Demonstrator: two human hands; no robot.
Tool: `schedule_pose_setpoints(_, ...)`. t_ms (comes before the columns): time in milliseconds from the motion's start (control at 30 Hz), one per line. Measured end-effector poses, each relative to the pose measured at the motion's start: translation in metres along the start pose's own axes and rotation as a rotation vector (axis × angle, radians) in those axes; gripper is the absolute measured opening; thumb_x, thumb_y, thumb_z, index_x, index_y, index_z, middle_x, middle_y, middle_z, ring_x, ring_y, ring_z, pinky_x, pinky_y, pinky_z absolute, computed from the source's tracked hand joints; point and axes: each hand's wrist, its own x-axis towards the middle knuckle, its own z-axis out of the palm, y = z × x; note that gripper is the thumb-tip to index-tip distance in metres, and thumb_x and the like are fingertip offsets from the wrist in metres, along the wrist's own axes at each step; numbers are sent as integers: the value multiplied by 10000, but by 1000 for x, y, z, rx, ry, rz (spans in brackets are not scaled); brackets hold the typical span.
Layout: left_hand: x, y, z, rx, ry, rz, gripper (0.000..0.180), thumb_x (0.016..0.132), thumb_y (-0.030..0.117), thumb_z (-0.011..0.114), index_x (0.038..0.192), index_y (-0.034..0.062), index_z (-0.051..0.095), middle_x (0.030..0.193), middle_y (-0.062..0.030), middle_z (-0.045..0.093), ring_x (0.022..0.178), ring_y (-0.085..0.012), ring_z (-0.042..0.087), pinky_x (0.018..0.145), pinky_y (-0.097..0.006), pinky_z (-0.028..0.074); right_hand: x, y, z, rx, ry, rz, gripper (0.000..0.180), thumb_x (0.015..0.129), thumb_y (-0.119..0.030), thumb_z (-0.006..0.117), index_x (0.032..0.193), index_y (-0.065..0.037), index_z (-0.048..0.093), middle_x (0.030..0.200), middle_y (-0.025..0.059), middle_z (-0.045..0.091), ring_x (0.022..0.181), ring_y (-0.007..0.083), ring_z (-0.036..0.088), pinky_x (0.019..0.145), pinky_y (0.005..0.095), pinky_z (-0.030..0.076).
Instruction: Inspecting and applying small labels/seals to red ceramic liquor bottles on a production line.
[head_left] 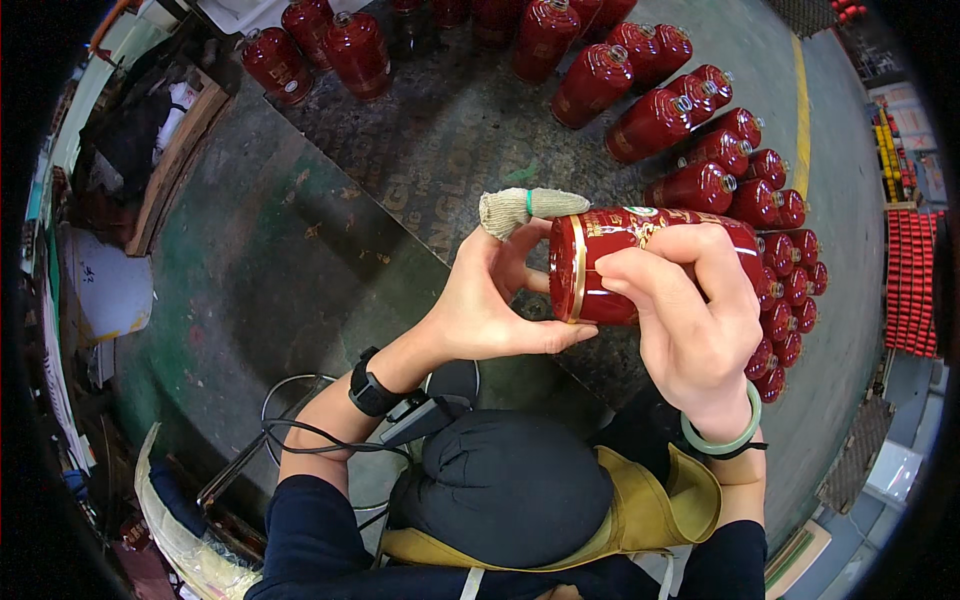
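A dark red glossy bottle [618,238] with gold trim lies sideways in the air before me, its base with a gold band toward the left. My left hand [490,305] curves round that base end, thumb below and fingers above and behind. One of its fingers wears a knitted beige finger cover [535,207] with a green band, resting along the bottle's top edge. My right hand [700,320] is closed over the bottle's near side, with thumb and bent fingers on its printed surface. Its neck end is hidden behind my right hand.
Many similar red bottles [655,125] stand upright on a dark, print-marked board [400,170] ahead and to the right. A wooden-edged holder [180,165] is at the left. A wire-framed item [285,395] and black cable sit by my left forearm. Red stacked pieces [911,285] are far right.
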Motion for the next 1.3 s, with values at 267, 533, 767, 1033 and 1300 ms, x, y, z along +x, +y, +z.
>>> schedule_pose_setpoints(267,-1,0,-1,-14,14,12,871,687,-40,877,1420,66,419,1434,-124,458,1341,-273,466,921,-433,621,-5,12,-24,-173,71,115,99,829,-25,723,917,1,685,877,115,609,766,243,618,691,324,518)
schedule_pose_setpoints(533,2,4,0,-97,32,84,829,769,-100,797,1452,65,356,1464,-133,402,1394,-292,406,976,-461,597,-52,51,-49,223,349,809,196,1102,-189,447,1078,-37,568,940,2,562,825,60,483,738,215,420)
schedule_pose_setpoints(767,3,2,1,-115,17,119,781,820,-105,753,1457,71,337,1505,-142,376,1429,-306,371,1014,-467,569,-64,56,-58,624,228,700,199,1106,-224,427,1042,-61,522,1103,58,593,739,84,490,699,224,457)
schedule_pose_setpoints(1033,10,1,-8,-43,-18,158,528,852,-110,717,1319,64,542,1589,-159,310,1437,-277,384,1004,-383,572,-72,58,-54,893,218,793,168,1099,-216,444,1057,-71,516,1054,38,576,745,89,463,676,226,420)
schedule_pose_setpoints(1300,15,11,-7,-43,-3,110,639,762,7,862,1312,81,546,1573,-216,338,1399,-328,449,1107,-492,454,-80,60,-50,909,377,806,138,1088,-200,481,1065,-74,531,1036,10,538,766,67,435,676,210,391)
